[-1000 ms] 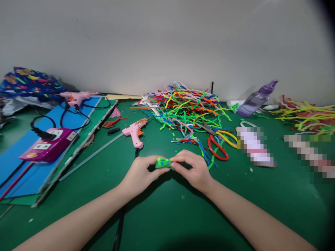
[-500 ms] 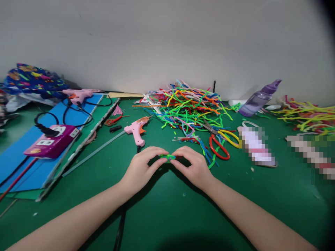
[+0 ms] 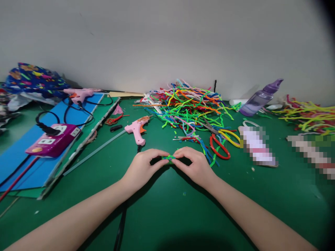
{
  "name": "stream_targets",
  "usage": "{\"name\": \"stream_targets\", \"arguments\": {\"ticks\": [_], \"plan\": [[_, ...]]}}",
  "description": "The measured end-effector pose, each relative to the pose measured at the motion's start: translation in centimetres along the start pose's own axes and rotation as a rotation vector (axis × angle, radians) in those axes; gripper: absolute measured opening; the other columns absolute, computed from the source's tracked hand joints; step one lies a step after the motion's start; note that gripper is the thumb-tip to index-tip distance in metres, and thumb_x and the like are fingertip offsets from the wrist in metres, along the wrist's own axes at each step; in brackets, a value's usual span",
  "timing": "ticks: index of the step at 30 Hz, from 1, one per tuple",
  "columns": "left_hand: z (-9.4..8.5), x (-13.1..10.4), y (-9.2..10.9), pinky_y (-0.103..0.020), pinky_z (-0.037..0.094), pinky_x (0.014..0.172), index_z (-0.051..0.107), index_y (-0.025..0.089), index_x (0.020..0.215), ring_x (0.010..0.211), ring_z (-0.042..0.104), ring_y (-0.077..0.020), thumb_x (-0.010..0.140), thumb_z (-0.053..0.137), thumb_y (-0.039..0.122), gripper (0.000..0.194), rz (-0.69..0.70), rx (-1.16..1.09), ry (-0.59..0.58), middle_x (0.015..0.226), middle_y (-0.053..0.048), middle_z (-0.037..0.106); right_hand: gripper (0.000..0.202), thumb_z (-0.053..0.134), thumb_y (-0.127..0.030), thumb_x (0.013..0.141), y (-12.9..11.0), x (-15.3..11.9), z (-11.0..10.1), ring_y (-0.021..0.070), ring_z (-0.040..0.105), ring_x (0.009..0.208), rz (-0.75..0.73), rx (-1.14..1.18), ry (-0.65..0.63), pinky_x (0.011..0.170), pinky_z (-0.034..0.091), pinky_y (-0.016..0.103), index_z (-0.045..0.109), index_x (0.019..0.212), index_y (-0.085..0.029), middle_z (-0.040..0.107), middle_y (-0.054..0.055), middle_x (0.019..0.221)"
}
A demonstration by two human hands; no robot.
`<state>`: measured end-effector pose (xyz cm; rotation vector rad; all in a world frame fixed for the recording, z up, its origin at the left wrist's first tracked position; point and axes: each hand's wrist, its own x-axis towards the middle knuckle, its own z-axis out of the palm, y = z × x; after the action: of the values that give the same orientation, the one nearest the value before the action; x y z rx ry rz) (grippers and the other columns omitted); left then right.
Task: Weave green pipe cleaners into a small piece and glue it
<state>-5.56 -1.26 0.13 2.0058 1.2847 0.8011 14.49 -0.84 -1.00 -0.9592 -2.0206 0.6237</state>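
Held piece: a small green fuzzy piece with blue and purple specks (image 3: 169,158), at the centre of the clock, lifted above the green tabletop (image 3: 209,216); fingertips cover its ends, so it looks like bundled pipe cleaner, though that is hard to confirm.
Left hand (image 3: 142,167): thumb and fingers nearly closed, pinching the piece's 9 o'clock end.
Right hand (image 3: 195,165): likewise nearly closed, pinching the 3 o'clock end.
Pink glue gun (image 3: 136,130): at 10 o'clock, its translucent glue stick (image 3: 94,153) pointing toward 8; the black cord (image 3: 120,226) is partly hidden by the left hand and forearm.
Pipe-cleaner pile (image 3: 188,104): between 12 and 1 o'clock, beyond the hands.
Scissors (image 3: 215,131): at 2 o'clock, red and yellow handles spread, blades at the pile's edge.
Purple bottle (image 3: 255,103): farther out at 2, leaning.
Magenta power strip (image 3: 53,141): near 9, on a blue board (image 3: 15,153).
Lilac object (image 3: 258,146): near 3, pixelated.
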Motion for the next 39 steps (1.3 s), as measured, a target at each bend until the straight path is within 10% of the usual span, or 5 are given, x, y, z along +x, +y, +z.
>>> {"name": "stream_targets", "arguments": {"ticks": [16, 25, 39], "plan": [[0.15, -0.42, -0.39, -0.023, 0.050, 0.084, 0.069, 0.018, 0.095, 0.089, 0.066, -0.0140, 0.083, 0.060, 0.028, 0.017, 0.211, 0.084, 0.091, 0.094, -0.003, 0.072, 0.011, 0.058, -0.024, 0.086, 0.06, -0.07, 0.16, 0.0165, 0.062, 0.084, -0.089, -0.103, -0.024, 0.077, 0.049, 0.031, 0.061, 0.093, -0.018, 0.069, 0.005, 0.088], [0.06, -0.21, 0.15, -0.022, 0.052, 0.072, 0.070, 0.022, 0.096, 0.078, 0.068, -0.0139, 0.081, 0.061, 0.037, 0.023, -0.036, -0.003, 0.018, 0.091, 0.001, 0.074, 0.008, 0.060, -0.022, 0.084, -0.20, 0.01, 0.26, 0.0170, 0.063, 0.080, -0.102, -0.068, -0.007, 0.075, 0.049, 0.032, 0.063, 0.091, -0.019, 0.070, 0.004, 0.086], [-0.28, -0.04, 0.41, -0.021, 0.048, 0.073, 0.070, 0.023, 0.094, 0.080, 0.067, -0.0135, 0.085, 0.057, 0.035, 0.020, -0.049, 0.001, -0.083, 0.090, 0.003, 0.074, 0.006, 0.063, -0.018, 0.080, -0.39, 0.27, 0.22, 0.0145, 0.064, 0.080, 0.087, 0.240, -0.041, 0.076, 0.050, 0.030, 0.064, 0.075, -0.019, 0.068, 0.004, 0.086]]}}
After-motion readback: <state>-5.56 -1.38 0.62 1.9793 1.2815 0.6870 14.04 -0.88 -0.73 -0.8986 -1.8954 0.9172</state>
